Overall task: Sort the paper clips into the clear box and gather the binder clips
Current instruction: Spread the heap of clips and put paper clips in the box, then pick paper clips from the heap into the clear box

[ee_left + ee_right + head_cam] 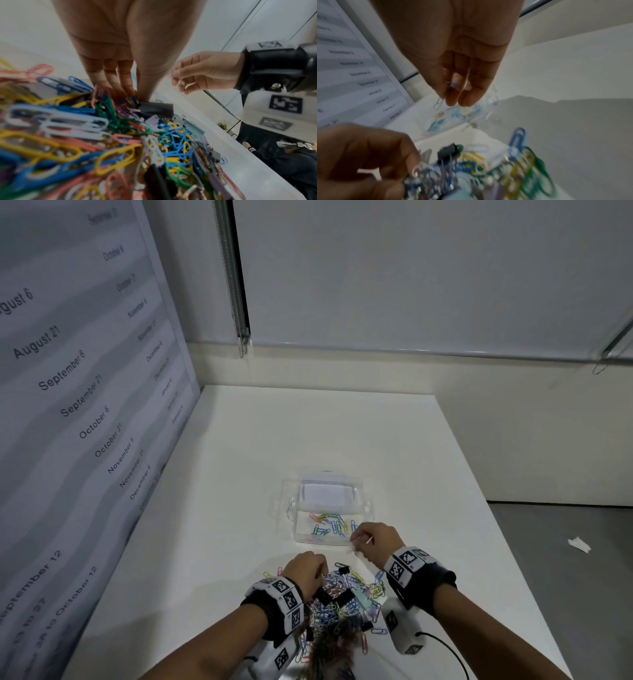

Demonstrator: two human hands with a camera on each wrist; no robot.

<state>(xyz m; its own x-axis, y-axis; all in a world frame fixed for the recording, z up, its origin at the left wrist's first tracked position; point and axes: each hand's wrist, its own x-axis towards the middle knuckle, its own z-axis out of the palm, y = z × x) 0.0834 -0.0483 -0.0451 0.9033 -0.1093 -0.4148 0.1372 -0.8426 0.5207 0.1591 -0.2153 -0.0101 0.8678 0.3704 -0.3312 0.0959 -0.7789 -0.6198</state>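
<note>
A mixed pile of coloured paper clips (342, 604) and binder clips lies on the white table (239, 474) close to me. My left hand (320, 571) digs into its far side; thumb and fingers (123, 88) pinch clips beside a black binder clip (156, 109). The clear box (329, 501) stands open just beyond the pile, with several paper clips (329, 525) in it. At the box's front right corner hovers my right hand (356, 537), pinching a blue paper clip (452, 85) while a pale clip (438, 103) hangs from the fingers.
A tall panel printed with dates (85, 405) walls the table's left side. The table's right edge (486, 508) drops to a grey floor with a paper scrap (579, 544). A black cable (445, 645) runs from my right wrist.
</note>
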